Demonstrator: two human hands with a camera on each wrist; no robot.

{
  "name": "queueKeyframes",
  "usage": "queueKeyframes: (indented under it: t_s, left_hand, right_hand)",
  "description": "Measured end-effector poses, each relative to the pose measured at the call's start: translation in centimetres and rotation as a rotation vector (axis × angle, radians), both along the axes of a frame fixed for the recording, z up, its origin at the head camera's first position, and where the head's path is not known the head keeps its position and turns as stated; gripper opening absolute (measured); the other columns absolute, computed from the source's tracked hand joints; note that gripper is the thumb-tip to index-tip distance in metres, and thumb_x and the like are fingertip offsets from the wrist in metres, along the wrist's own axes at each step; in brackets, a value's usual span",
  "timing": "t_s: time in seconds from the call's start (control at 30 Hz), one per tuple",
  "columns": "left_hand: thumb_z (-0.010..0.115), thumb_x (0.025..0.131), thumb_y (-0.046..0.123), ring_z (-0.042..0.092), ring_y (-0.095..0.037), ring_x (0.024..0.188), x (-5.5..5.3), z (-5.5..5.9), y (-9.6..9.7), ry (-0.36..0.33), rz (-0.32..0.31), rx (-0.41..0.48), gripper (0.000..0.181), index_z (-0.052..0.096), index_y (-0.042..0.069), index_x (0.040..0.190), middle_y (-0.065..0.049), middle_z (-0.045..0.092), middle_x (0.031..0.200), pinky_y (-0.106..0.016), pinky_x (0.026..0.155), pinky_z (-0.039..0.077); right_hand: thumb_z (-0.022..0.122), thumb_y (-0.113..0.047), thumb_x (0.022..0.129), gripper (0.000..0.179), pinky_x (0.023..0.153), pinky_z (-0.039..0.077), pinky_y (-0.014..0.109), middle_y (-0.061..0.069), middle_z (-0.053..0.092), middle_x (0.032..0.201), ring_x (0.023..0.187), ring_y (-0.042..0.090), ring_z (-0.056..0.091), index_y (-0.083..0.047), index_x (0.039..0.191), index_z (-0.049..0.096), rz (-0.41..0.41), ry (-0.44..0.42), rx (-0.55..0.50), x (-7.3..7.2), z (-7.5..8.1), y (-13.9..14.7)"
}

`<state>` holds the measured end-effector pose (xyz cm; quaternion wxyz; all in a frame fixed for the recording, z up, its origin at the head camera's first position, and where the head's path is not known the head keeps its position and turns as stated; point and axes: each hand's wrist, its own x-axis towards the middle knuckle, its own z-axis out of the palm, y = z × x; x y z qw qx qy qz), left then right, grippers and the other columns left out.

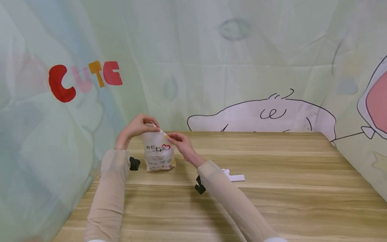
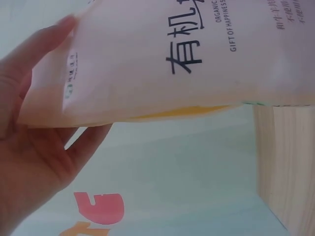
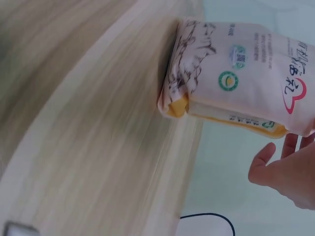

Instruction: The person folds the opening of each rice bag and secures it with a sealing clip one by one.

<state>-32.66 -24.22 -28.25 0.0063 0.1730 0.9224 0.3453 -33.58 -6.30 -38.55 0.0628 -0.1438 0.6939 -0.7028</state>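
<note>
A pale printed food bag [image 1: 158, 153] stands upright on the table, with dark lettering, a red heart and its top edge folded over. My left hand [image 1: 138, 126] pinches the top left of the bag, thumb in front and fingers behind, as the left wrist view of the bag [image 2: 147, 64] shows. At the top right, my right hand [image 1: 182, 144] pinches the folded edge. In the right wrist view the bag's yellow side [image 3: 231, 118] shows, and part of the right hand [image 3: 290, 172] lies beyond the frame.
A white bag clip [image 1: 234, 176] lies on the wooden table [image 1: 287, 201], right of the bag and beside the right forearm. Printed cloth [image 1: 181, 67] hangs behind the table and along its sides. Dark camera mounts [image 1: 200, 185] sit at both wrists.
</note>
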Motion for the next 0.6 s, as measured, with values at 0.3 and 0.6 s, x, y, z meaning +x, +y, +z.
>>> queueKeyframes:
  t_s: [0.3,0.6]
  left_hand:
    - [0.061,0.084,0.018,0.056,-0.019,0.075,-0.04,-0.06,-0.37,0.044,-0.035,0.0,0.02,0.065,0.001,0.093,-0.018,0.063,0.098,-0.028,0.063,0.047]
    - [0.062,0.083,0.021,0.056,-0.015,0.068,-0.12,-0.29,-0.54,0.052,-0.014,0.008,0.022,0.065,0.001,0.093,-0.018,0.063,0.095,-0.027,0.059,0.047]
  right_hand:
    - [0.06,-0.019,0.084,0.022,0.074,0.038,0.019,0.008,0.065,0.102,0.081,0.005,0.049,-0.009,0.103,0.065,-0.045,0.229,0.126,-0.16,0.02,0.4]
    - [0.06,-0.012,0.084,0.02,0.075,0.042,0.021,0.011,0.066,0.097,0.081,0.01,0.053,-0.007,0.102,0.066,-0.054,0.336,0.175,-0.09,0.17,0.8]
